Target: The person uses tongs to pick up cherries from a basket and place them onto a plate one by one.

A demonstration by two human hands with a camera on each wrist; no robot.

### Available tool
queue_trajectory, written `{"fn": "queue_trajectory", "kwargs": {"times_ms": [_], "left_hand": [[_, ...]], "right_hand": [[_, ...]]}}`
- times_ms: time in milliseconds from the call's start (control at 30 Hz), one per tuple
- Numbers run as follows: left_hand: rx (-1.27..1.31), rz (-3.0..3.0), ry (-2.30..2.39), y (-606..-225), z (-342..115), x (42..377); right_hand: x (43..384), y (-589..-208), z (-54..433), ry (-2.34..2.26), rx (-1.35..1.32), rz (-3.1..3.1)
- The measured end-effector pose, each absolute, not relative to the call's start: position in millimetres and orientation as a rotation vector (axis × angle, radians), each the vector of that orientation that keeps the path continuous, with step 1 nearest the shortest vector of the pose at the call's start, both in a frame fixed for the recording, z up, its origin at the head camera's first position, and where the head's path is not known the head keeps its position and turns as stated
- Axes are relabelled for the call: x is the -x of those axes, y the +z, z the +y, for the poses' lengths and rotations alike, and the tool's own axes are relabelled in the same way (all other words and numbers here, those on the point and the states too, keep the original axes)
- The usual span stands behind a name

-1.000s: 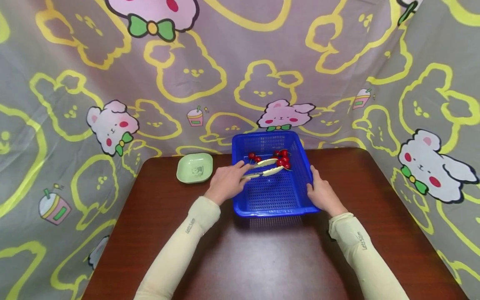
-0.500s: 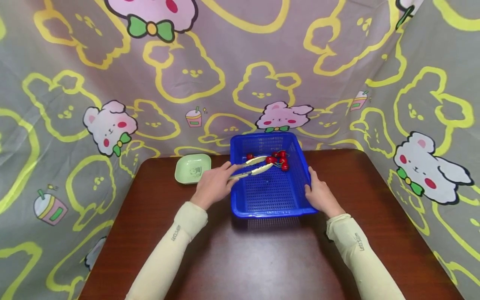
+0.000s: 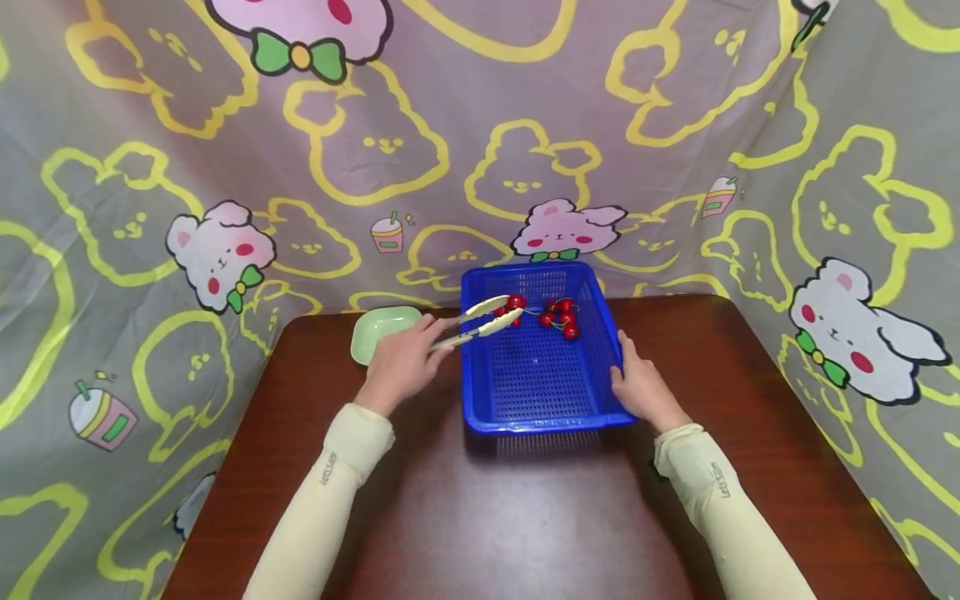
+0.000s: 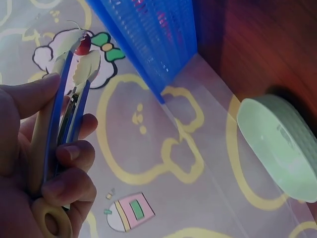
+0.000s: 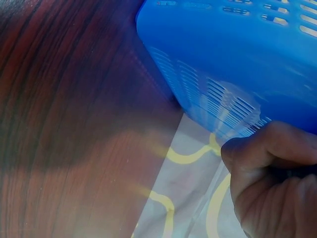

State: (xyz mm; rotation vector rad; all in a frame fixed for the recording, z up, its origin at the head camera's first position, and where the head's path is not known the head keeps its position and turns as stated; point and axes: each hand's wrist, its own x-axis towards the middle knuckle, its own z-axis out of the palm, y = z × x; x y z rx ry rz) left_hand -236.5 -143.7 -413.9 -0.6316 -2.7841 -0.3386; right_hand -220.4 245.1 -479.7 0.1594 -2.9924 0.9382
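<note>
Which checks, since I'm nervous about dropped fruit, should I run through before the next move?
1. Tongs held in the left hand: ok.
2. Cherry between the tongs' ends: ok.
3. Basket held by the right hand: ok.
4. Green dish open side up on the table: ok.
5. Tongs' ends past the basket's rim: not ok, over the basket in the head view.
6. Squeeze firm enough: cannot tell.

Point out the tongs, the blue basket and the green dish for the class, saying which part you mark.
Tongs (image 4: 45,129): left wrist view, on the tan handle.
Blue basket (image 3: 542,379): head view, on the perforated floor.
Green dish (image 4: 276,151): left wrist view, on the bare inside.
</note>
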Motion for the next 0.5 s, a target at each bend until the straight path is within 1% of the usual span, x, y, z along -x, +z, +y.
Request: {"fn": "queue_trajectory", "kwargs": {"times_ms": [500], "left_hand": [[0.482,-2.804,-0.349,-408,-181,243]], "right_hand": [[221,-477,246,0.938,-0.155,-3.002]]}}
